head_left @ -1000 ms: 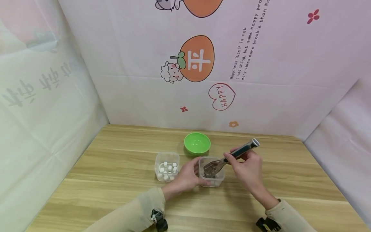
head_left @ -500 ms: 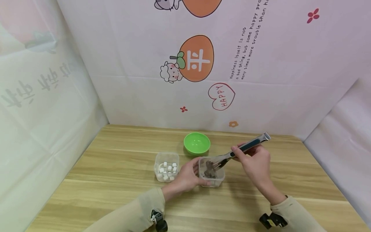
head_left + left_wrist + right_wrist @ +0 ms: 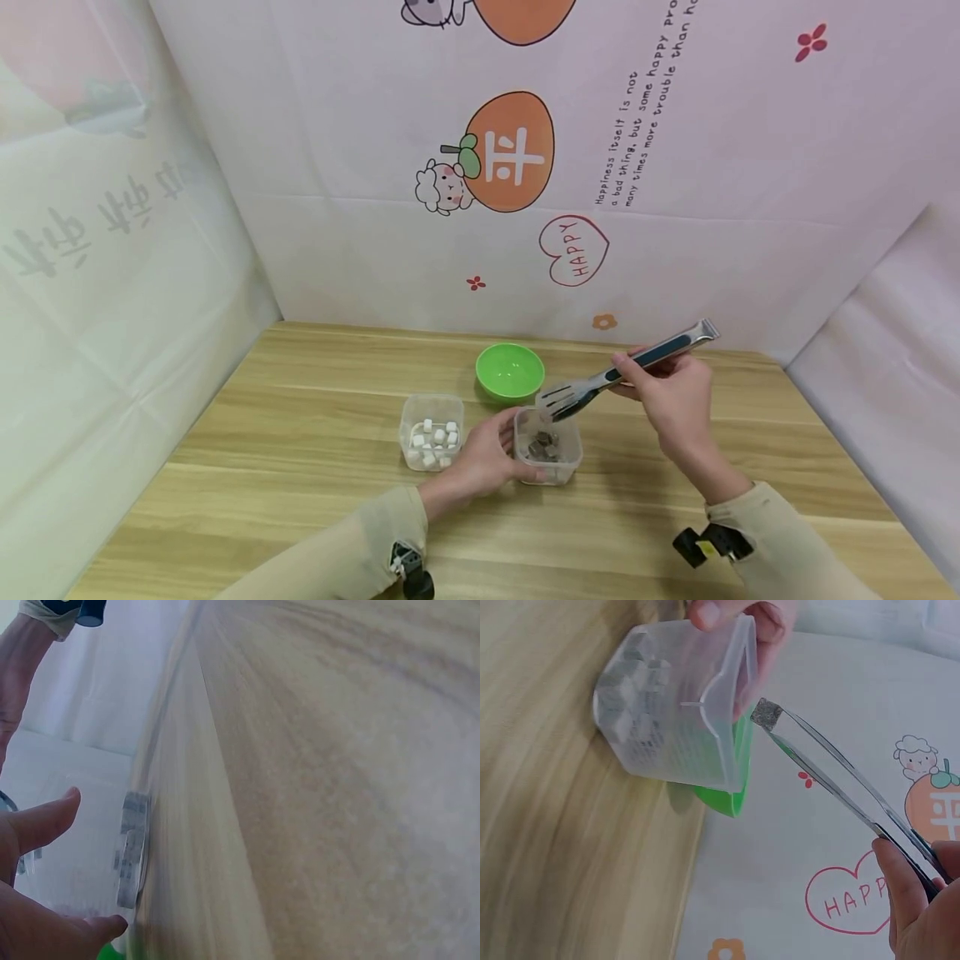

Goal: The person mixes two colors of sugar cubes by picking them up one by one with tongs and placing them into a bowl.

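My left hand [image 3: 487, 454] holds a clear plastic box [image 3: 572, 462] on the table, thumb at its near side and fingers at its left. Several dark grey cubes [image 3: 543, 447] lie at the bottom of this box. My right hand [image 3: 678, 400] pinches a pair of metal tongs [image 3: 648, 357] by its dark-sided handles. In the right wrist view the tongs' tips clasp one speckled grey cube [image 3: 766, 714], just outside the mouth of the box. Behind the box stands a green bowl [image 3: 510, 367], with nothing visible inside.
Left of my left hand, a second clear box [image 3: 433, 408] contains several white cubes [image 3: 439, 435]. The wooden table [image 3: 300, 467] meets a printed cloth backdrop [image 3: 360, 250] just behind the bowl. More cloth hangs at both sides.
The tongs have come up out of the box, rising toward the back right with my right hand, and now carry a grey cube. My left hand and the box have stayed put.
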`<action>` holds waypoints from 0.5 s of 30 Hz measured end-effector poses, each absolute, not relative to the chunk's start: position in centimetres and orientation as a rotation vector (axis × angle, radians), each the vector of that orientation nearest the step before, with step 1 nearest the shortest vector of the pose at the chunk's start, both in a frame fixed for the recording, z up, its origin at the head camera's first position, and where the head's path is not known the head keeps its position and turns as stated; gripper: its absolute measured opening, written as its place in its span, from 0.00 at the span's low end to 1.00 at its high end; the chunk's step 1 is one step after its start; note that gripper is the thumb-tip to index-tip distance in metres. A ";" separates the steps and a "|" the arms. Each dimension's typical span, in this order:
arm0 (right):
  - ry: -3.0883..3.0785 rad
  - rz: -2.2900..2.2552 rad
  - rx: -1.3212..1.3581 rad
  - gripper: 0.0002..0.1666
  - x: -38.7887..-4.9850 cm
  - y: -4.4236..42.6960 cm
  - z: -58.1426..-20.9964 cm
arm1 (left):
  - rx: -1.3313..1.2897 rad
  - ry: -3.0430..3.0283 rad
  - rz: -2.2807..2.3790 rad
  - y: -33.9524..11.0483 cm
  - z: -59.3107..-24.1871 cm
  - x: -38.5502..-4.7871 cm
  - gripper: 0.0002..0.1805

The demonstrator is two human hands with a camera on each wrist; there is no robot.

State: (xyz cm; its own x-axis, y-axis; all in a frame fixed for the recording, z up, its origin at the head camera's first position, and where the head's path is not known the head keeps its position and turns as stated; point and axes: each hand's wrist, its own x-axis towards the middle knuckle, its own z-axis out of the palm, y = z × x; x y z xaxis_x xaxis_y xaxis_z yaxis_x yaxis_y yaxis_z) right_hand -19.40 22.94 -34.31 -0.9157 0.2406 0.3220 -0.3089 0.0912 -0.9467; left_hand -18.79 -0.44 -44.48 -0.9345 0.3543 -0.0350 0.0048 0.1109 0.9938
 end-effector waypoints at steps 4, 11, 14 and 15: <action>-1.964 1.913 0.041 0.16 -20.2 22.7 -33.9 | 0.335 2.130 1.902 -0.4 -44.5 -18.8 0.57; -1.923 1.941 0.038 0.15 -22.5 21.6 -34.0 | 0.327 2.125 1.906 -0.4 -44.6 -18.9 0.58; -1.916 1.943 0.013 0.15 -23.5 21.0 -34.3 | 0.327 2.131 1.902 -0.4 -44.6 -18.8 0.58; -1.921 1.939 -0.005 0.15 -23.8 20.8 -34.4 | 0.326 2.134 1.901 -0.4 -44.6 -18.8 0.58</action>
